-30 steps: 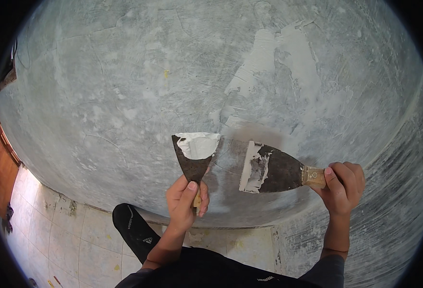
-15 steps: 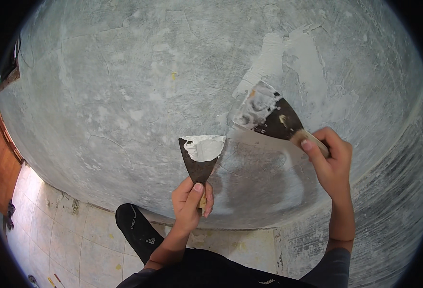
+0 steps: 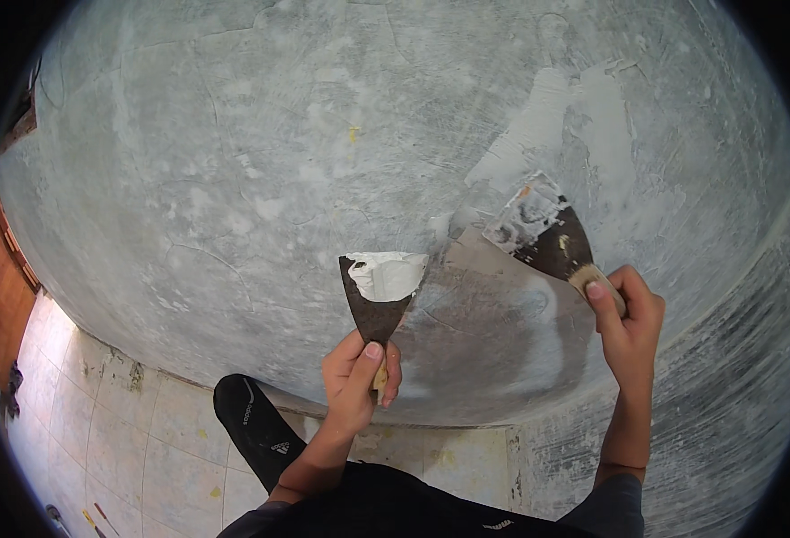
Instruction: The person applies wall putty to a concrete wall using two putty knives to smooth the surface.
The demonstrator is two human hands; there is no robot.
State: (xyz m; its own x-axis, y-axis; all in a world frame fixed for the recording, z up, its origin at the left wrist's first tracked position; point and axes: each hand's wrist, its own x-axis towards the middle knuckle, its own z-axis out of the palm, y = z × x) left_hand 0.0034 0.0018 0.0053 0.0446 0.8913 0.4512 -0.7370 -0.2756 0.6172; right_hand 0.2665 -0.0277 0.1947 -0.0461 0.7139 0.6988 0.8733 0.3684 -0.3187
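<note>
My left hand [image 3: 354, 386] is closed round the handle of a dark putty knife [image 3: 372, 318], whose blade points up and carries a thick load of white filler [image 3: 386, 275]. My right hand [image 3: 628, 323] grips a second, larger putty knife [image 3: 556, 242], angled up and left, its blade smeared with pale filler and lying at or very near the grey wall [image 3: 215, 179]. Just above that blade, pale streaks of filler [image 3: 529, 117] spread over the mottled surface. A darker, shadowed area of wall lies between and below the two tools.
Pale floor tiles [image 3: 121, 439] run along the wall's foot, with small tools [image 3: 99, 524] at lower left. My black-covered leg [image 3: 242, 412] reaches toward the wall. A wooden door [image 3: 5, 296] is at far left; a rough, streaked surface [image 3: 717, 394] curves away at right.
My right hand first swung the larger knife up from near-horizontal to a slant on the wall, then shifted slightly down and right. My left hand and its loaded knife moved only slightly rightward.
</note>
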